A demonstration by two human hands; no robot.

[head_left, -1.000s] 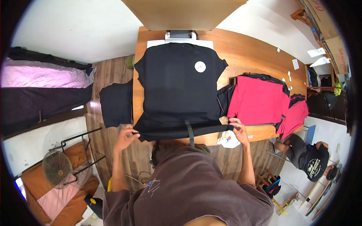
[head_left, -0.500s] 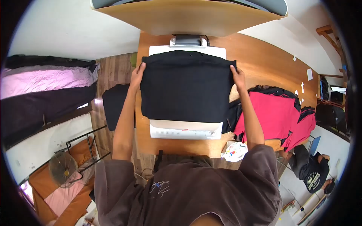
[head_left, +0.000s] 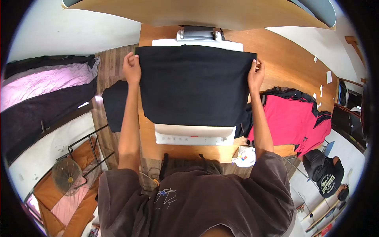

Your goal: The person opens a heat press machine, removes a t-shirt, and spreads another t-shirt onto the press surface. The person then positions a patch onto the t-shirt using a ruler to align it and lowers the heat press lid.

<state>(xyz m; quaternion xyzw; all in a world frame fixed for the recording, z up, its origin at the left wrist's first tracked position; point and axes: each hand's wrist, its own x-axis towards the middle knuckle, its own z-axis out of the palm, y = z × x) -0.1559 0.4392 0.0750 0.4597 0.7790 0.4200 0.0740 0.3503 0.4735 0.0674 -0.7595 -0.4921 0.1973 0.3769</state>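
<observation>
A black cloth piece (head_left: 193,85), perhaps a folded shirt, is spread flat over a white machine (head_left: 189,140) with a row of buttons along its front. My left hand (head_left: 132,69) is at the cloth's far left corner, fingers curled and thumb against the edge. At the far right corner, my right hand (head_left: 256,75) pinches the edge between thumb and fingers. The cloth's far edge is stretched nearly straight between the two hands. It covers most of the machine's top.
A large brown panel (head_left: 197,15) hangs over the back of the wooden table (head_left: 276,67). Red garments (head_left: 284,120) are piled on the right, with a small box (head_left: 244,156) in front. More black cloth (head_left: 115,104) lies left. Another person (head_left: 325,173) is at the lower right.
My hands have moved farther apart and slightly away from me. The cloth's far edge, curved before, is now straighter and wider.
</observation>
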